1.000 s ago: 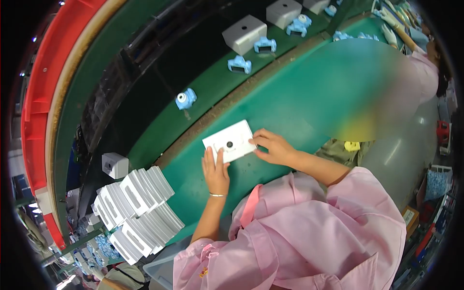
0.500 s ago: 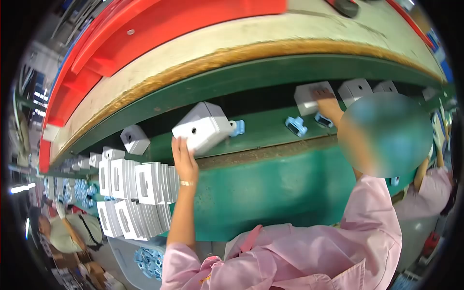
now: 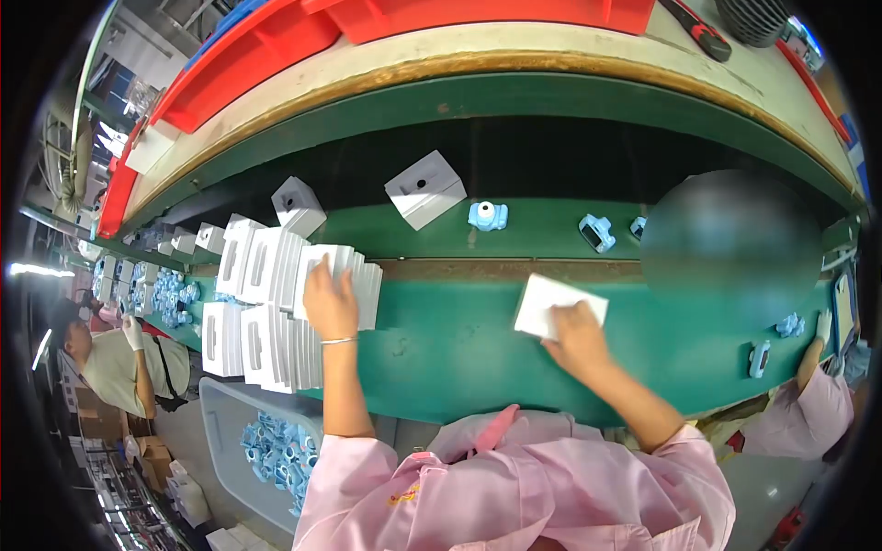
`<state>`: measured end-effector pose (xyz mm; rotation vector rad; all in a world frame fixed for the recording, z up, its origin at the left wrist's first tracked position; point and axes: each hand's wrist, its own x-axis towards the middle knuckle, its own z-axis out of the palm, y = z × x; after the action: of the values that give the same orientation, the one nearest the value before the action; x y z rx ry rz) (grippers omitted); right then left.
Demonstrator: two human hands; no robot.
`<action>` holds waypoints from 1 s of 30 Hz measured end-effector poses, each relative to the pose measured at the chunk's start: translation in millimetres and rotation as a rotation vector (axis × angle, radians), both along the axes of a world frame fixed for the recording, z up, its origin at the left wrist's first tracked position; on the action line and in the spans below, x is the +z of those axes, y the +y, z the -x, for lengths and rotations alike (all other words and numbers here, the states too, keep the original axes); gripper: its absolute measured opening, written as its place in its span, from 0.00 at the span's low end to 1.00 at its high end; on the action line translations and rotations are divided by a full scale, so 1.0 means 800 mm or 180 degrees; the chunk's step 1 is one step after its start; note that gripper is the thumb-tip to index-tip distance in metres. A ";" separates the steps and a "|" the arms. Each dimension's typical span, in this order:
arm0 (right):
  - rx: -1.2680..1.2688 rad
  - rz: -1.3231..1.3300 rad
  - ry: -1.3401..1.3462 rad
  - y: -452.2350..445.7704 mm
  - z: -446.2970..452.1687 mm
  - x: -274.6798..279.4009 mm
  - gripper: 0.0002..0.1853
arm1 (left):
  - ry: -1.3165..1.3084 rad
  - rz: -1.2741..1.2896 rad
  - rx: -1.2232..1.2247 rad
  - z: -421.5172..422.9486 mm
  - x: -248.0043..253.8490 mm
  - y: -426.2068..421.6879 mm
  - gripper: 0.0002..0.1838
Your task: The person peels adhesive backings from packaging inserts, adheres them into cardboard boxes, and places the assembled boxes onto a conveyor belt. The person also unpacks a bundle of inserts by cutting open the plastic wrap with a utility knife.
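My right hand (image 3: 579, 342) grips a white box (image 3: 540, 301) over the green work surface, fingers bent over its near edge. My left hand (image 3: 332, 303) is at the front of a stack of white slotted inserts (image 3: 268, 262). Its thumb and forefinger are apart, and the other fingertips are partly hidden. Beyond the hands, a white box with a round hole (image 3: 424, 188) sits tilted on the green belt. To its right are a light blue toy camera (image 3: 488, 216) and another light blue camera with a dark screen (image 3: 597, 233).
Red bins (image 3: 496, 16) and pliers (image 3: 703, 37) lie on the shelf above. A grey tub (image 3: 220, 422) of blue cameras stands below left. Co-workers are at left (image 3: 138, 367) and right (image 3: 799, 418). A blurred round patch hides part of the right side.
My left hand has let go of the holed box on the belt and moved to the inserts. My right hand has come back from the belt toward me with a white box. The view has shifted.
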<state>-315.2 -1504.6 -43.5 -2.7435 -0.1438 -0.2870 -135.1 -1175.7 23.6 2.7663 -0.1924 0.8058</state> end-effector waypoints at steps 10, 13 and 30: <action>-0.0150 -0.2123 -0.0019 0.044 0.020 0.094 0.17 | -0.0368 0.0416 -0.1235 0.064 0.001 -0.008 0.17; 0.0090 -0.3809 -0.0684 0.074 0.013 0.113 0.15 | 0.0767 0.1694 -0.2475 0.142 0.002 -0.091 0.20; -0.3074 -0.5202 -0.1929 -0.067 0.276 0.042 0.02 | 0.4309 0.4948 -0.3356 0.274 -0.023 -0.266 0.22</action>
<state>-535.6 -1558.0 -10.1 -0.8730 0.8650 -0.9206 -354.6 -1388.9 5.6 0.9151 -0.3985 -0.8836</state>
